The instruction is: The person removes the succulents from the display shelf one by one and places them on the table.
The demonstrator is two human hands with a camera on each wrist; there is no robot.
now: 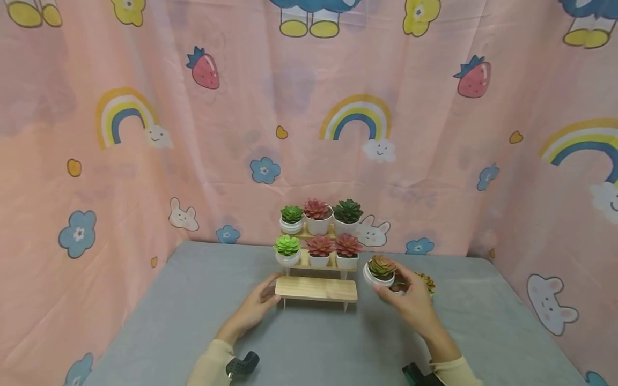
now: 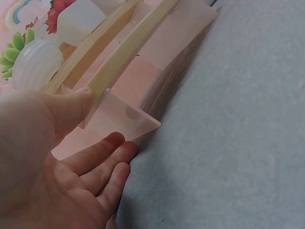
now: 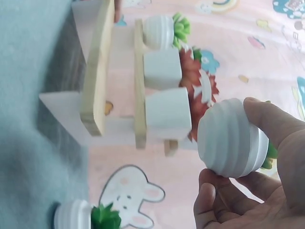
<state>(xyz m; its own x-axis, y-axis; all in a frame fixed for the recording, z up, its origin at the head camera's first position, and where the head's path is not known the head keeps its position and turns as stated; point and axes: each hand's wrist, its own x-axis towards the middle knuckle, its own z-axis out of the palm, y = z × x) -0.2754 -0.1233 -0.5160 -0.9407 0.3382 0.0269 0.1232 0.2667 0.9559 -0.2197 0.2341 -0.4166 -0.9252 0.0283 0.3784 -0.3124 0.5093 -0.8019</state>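
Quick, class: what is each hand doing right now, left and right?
Left hand: open, thumb and fingers resting against the left end of the wooden stand.
Right hand: holding a ribbed white pot with a succulent, lifted beside the stand.

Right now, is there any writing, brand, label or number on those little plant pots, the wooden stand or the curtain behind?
None can be read.
White pots: plain, no label.
Pot in the right hand: ribbed white, no marking.
Wooden stand: bare wood.
Curtain: only pictures of rainbows, strawberries, flowers and bunnies, no words.
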